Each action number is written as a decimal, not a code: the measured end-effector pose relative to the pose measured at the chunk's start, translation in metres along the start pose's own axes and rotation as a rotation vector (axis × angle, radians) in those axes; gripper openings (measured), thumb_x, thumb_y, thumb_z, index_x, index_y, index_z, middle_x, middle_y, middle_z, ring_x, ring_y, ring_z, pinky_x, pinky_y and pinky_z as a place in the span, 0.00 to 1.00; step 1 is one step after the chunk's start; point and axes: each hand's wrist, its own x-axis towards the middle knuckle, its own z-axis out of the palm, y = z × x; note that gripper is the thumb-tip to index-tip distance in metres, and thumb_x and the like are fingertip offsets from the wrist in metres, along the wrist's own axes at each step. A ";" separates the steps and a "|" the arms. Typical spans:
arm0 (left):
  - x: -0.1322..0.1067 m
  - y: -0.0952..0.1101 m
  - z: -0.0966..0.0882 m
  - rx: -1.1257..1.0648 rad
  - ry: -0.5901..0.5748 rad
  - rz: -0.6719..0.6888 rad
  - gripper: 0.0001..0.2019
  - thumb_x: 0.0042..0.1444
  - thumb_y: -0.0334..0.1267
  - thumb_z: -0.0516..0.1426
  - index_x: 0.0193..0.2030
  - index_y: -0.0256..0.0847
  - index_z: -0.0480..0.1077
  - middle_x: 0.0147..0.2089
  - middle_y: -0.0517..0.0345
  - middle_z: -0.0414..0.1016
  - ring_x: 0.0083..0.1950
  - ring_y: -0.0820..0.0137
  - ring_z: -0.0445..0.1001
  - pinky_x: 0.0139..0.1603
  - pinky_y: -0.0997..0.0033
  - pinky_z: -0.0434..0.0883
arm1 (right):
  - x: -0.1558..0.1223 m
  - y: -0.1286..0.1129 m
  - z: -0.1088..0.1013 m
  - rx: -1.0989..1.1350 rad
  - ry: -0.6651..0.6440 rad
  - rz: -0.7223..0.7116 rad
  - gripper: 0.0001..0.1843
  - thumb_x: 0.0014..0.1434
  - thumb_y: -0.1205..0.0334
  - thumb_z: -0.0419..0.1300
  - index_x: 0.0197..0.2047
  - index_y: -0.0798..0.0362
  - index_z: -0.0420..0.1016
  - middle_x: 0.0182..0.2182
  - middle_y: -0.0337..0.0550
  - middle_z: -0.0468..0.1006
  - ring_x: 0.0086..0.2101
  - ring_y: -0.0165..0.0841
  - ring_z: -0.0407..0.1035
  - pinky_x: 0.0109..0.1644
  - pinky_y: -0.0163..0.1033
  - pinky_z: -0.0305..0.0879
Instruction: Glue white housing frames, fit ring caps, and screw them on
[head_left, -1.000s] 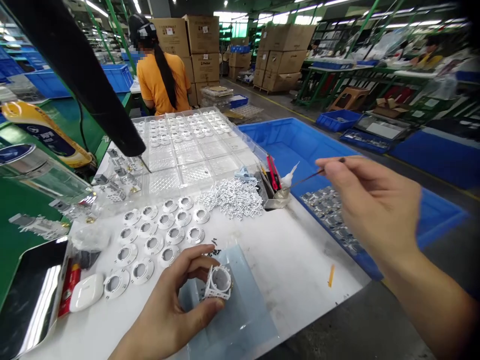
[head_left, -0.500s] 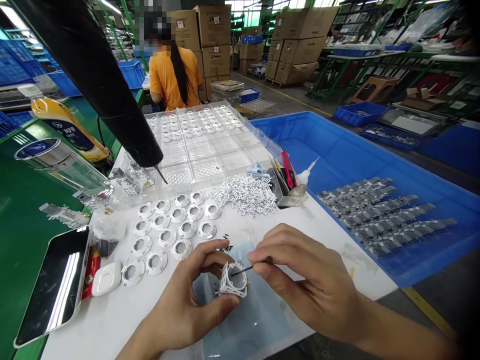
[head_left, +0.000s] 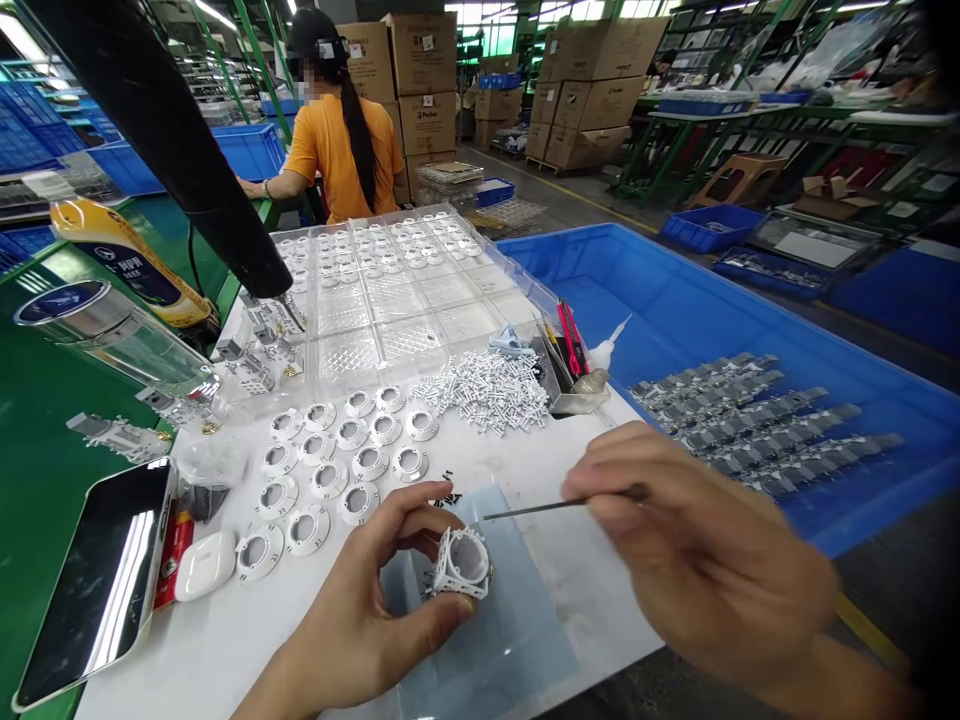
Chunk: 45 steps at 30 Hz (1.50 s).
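Between the thumb and fingers of my left hand (head_left: 375,610) is a small white plastic housing (head_left: 453,584), its round opening facing up. My right hand (head_left: 697,550), somewhat blurred, pinches a thin dark metal rod (head_left: 536,509). The rod's tip points left, above and to the right of the housing and apart from it. Under the hands lies a pale blue sheet (head_left: 517,610). Small black parts (head_left: 448,490) lie just beyond my left fingers. White ring-shaped covers (head_left: 307,528) stand in rows to the left.
A heap of small white pieces (head_left: 487,392) lies behind the hands, beside a tool holder (head_left: 574,400). A clear divided tray (head_left: 405,300) is farther back. On the right, a blue bin (head_left: 570,250) holds grey assemblies. A phone (head_left: 94,570) lies left; a black tube (head_left: 172,150) hangs above.
My right hand has moved right, drawing the rod out of the housing's opening. My left hand still holds the housing. A co-worker's arm now reaches out to the left.
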 end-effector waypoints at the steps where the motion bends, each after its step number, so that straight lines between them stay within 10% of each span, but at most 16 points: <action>1: 0.000 -0.001 0.000 -0.003 0.003 -0.003 0.33 0.58 0.32 0.66 0.67 0.51 0.59 0.52 0.56 0.78 0.51 0.62 0.76 0.58 0.62 0.67 | 0.001 0.000 -0.004 -0.024 0.065 0.003 0.18 0.60 0.74 0.63 0.49 0.43 0.80 0.34 0.42 0.81 0.35 0.42 0.75 0.40 0.51 0.71; 9: -0.003 -0.004 0.005 -0.043 0.079 -0.068 0.32 0.56 0.36 0.66 0.66 0.54 0.62 0.53 0.57 0.77 0.52 0.62 0.75 0.58 0.64 0.65 | 0.022 0.039 -0.041 -0.322 0.455 -0.001 0.08 0.62 0.67 0.65 0.37 0.42 0.82 0.36 0.40 0.84 0.35 0.43 0.77 0.43 0.52 0.72; 16: -0.005 -0.005 0.008 -0.053 0.135 -0.097 0.31 0.56 0.40 0.67 0.65 0.54 0.63 0.53 0.56 0.78 0.53 0.61 0.75 0.59 0.66 0.65 | 0.037 0.084 -0.073 -0.634 0.365 0.023 0.05 0.66 0.60 0.64 0.38 0.47 0.81 0.39 0.43 0.85 0.39 0.41 0.79 0.42 0.46 0.71; 24: -0.003 -0.003 0.002 -0.035 0.047 -0.064 0.33 0.56 0.33 0.65 0.67 0.53 0.60 0.52 0.55 0.77 0.52 0.61 0.74 0.60 0.60 0.64 | 0.033 0.106 -0.062 -0.709 0.074 0.114 0.07 0.62 0.53 0.67 0.39 0.47 0.82 0.31 0.38 0.83 0.33 0.38 0.76 0.38 0.42 0.67; 29: -0.001 0.000 0.000 -0.031 -0.003 -0.036 0.34 0.55 0.32 0.66 0.67 0.53 0.61 0.51 0.56 0.77 0.54 0.60 0.73 0.59 0.59 0.66 | 0.035 0.086 -0.040 -0.662 0.211 0.077 0.09 0.65 0.54 0.64 0.45 0.48 0.81 0.32 0.42 0.80 0.30 0.37 0.71 0.36 0.43 0.66; 36: -0.003 0.002 0.000 -0.018 -0.006 0.012 0.31 0.54 0.31 0.67 0.63 0.50 0.64 0.51 0.56 0.77 0.52 0.62 0.75 0.58 0.63 0.69 | 0.046 0.057 0.054 -0.257 -0.705 -0.100 0.10 0.71 0.60 0.59 0.48 0.49 0.81 0.41 0.42 0.81 0.40 0.34 0.75 0.43 0.40 0.71; 41: -0.003 -0.002 -0.004 -0.013 -0.034 0.071 0.30 0.54 0.33 0.68 0.62 0.50 0.66 0.51 0.56 0.78 0.50 0.62 0.76 0.57 0.62 0.70 | 0.051 0.065 0.099 -0.293 -0.849 -0.134 0.09 0.66 0.60 0.64 0.36 0.53 0.82 0.33 0.42 0.75 0.32 0.32 0.69 0.30 0.37 0.58; 45: -0.002 -0.003 -0.005 -0.022 -0.029 0.093 0.31 0.54 0.33 0.69 0.62 0.50 0.67 0.51 0.56 0.79 0.50 0.62 0.76 0.56 0.63 0.71 | 0.054 0.060 0.096 -0.287 -0.809 -0.101 0.09 0.66 0.58 0.64 0.35 0.52 0.82 0.40 0.44 0.75 0.36 0.33 0.71 0.34 0.37 0.63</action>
